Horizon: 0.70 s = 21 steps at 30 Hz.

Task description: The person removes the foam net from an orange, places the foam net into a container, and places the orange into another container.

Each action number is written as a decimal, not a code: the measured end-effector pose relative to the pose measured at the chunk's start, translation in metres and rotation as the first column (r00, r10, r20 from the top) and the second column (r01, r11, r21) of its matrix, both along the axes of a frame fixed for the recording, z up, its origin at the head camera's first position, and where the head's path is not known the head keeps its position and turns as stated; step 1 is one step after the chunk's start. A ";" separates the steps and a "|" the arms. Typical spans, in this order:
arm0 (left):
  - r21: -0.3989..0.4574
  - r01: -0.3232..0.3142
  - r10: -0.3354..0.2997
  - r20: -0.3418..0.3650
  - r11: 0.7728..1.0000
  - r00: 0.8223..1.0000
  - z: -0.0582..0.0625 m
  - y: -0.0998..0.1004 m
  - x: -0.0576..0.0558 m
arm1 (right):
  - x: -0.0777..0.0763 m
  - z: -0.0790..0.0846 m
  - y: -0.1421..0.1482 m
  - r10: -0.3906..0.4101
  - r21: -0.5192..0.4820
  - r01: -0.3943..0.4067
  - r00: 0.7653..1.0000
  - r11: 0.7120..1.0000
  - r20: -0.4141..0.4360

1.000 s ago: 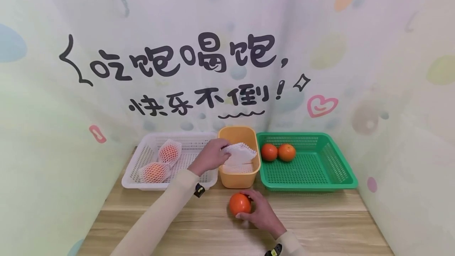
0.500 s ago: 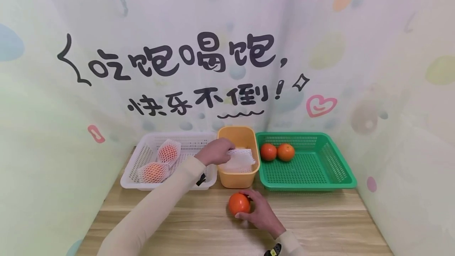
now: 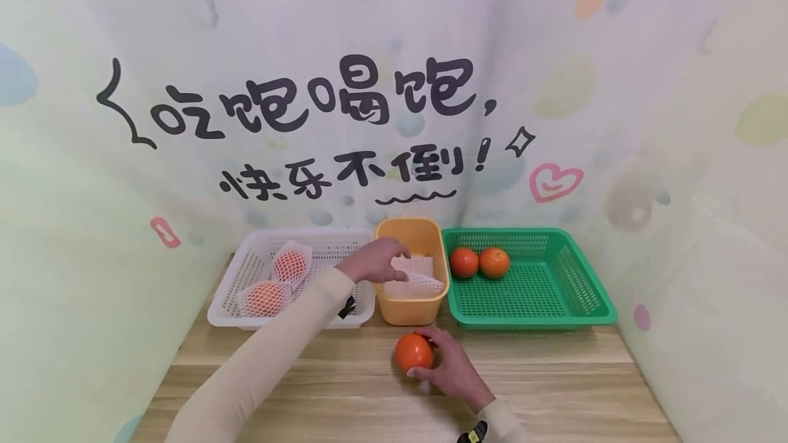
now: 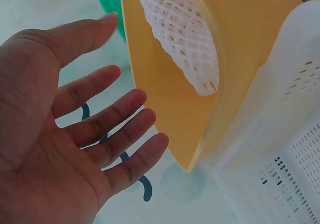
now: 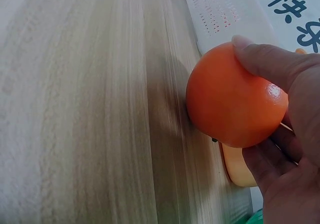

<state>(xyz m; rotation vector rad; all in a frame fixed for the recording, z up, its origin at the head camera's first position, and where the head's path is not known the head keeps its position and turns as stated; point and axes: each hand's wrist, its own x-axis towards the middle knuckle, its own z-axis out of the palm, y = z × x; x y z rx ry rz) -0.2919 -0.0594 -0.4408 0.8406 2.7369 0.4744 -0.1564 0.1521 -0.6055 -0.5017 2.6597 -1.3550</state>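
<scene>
Over the yellow bin [image 3: 411, 312], my left hand [image 3: 378, 262] has its fingers spread and holds nothing. White foam net sleeves [image 3: 418, 286] lie inside the bin, below and beside the fingers; in the left wrist view one foam net [image 4: 185, 39] shows past the bin's rim. My right hand [image 3: 455, 364] grips a smooth, shiny, round orange fruit [image 3: 414, 353] in front of the bin. In the right wrist view the thumb is on one side of the fruit [image 5: 235, 99] and the fingers are on the other, with a small dark stem nub at its edge.
To the left stands a white basket [image 3: 224, 313] with two orange fruits in foam nets [image 3: 266, 299]. A green basket [image 3: 535, 323] on the right holds two bare orange fruits [image 3: 494, 263]. All three containers stand along the wall at the back of the wooden table [image 3: 332, 388].
My left hand has lowered a foam net into the yellow bin and let go of it; its fingers have spread. The right hand has kept its grip on the fruit in place.
</scene>
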 end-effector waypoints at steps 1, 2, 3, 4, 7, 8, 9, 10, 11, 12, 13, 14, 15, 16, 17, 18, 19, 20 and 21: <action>0.007 -0.004 0.004 -0.008 1.000 1.000 0.001 -0.001 0.000 | 0.000 0.000 0.000 -0.001 0.000 0.001 1.000 1.000 0.002; 0.008 -0.011 0.011 -0.017 1.000 1.000 0.001 -0.003 0.000 | 0.000 0.001 0.000 -0.001 -0.003 0.001 1.000 1.000 0.005; 0.014 -0.019 0.020 -0.023 1.000 1.000 0.001 -0.004 0.000 | 0.000 0.001 0.000 -0.002 -0.002 0.002 1.000 1.000 0.007; 0.022 -0.030 0.030 -0.021 0.999 0.999 0.001 -0.005 0.001 | 0.000 0.001 0.000 -0.002 -0.006 0.002 1.000 1.000 0.009; 0.055 -0.065 0.065 -0.009 0.996 0.998 0.000 -0.010 0.002 | 0.001 0.002 0.000 -0.009 -0.015 0.009 1.000 1.000 0.017; 0.062 -0.077 0.077 -0.006 0.995 0.997 -0.001 -0.012 0.003 | 0.001 0.002 0.000 -0.008 -0.013 0.008 1.000 1.000 0.009; 0.070 -0.087 0.087 -0.006 0.994 0.996 -0.002 -0.013 0.004 | 0.001 0.002 -0.001 -0.008 -0.007 0.008 1.000 1.000 -0.002; 0.076 -0.096 0.097 -0.005 0.992 0.995 -0.002 -0.015 0.005 | 0.001 0.002 -0.001 -0.007 -0.002 0.007 1.000 1.000 -0.017; 0.084 -0.104 0.105 -0.004 0.991 0.994 -0.003 -0.016 0.006 | 0.002 0.002 -0.001 -0.005 0.004 0.005 0.999 1.000 -0.037; 0.091 -0.108 0.109 -0.007 0.990 0.994 -0.004 -0.017 0.007 | 0.002 0.002 0.000 -0.004 0.010 0.004 0.999 1.000 -0.052; 0.104 -0.110 0.112 -0.005 0.988 0.994 -0.004 -0.017 0.009 | 0.003 0.003 0.000 -0.002 0.017 0.004 0.998 1.000 -0.066; 0.119 -0.114 0.115 -0.001 0.986 0.993 -0.005 -0.018 0.010 | 0.003 0.003 0.001 -0.001 0.027 0.003 0.997 1.000 -0.080; 0.132 -0.113 0.114 0.000 0.985 0.993 -0.006 -0.018 0.012 | 0.004 0.004 0.002 0.000 0.031 0.002 0.996 1.000 -0.089; 0.145 -0.113 0.114 0.000 0.983 0.993 -0.007 -0.019 0.014 | 0.005 0.005 0.002 0.002 0.035 0.002 0.995 0.999 -0.098; 0.161 -0.111 0.113 0.000 0.981 0.994 -0.008 -0.019 0.015 | 0.006 0.007 0.003 0.002 0.032 0.001 0.995 0.999 -0.100; 0.172 -0.109 0.112 -0.005 0.979 0.994 -0.010 -0.019 0.017 | 0.007 0.009 0.004 0.000 0.030 0.003 0.995 1.000 -0.100; 0.186 -0.108 0.111 -0.007 0.977 0.994 -0.011 -0.019 0.018 | 0.008 0.012 0.005 -0.002 0.027 0.005 0.995 1.000 -0.103; 0.194 -0.107 0.111 -0.011 0.975 0.994 -0.013 -0.020 0.020 | 0.008 0.014 0.006 -0.006 0.022 0.008 0.994 1.000 -0.105; 0.204 -0.103 0.108 -0.017 0.974 0.994 -0.015 -0.020 0.021 | 0.009 0.018 0.007 -0.010 0.014 0.012 0.994 1.000 -0.110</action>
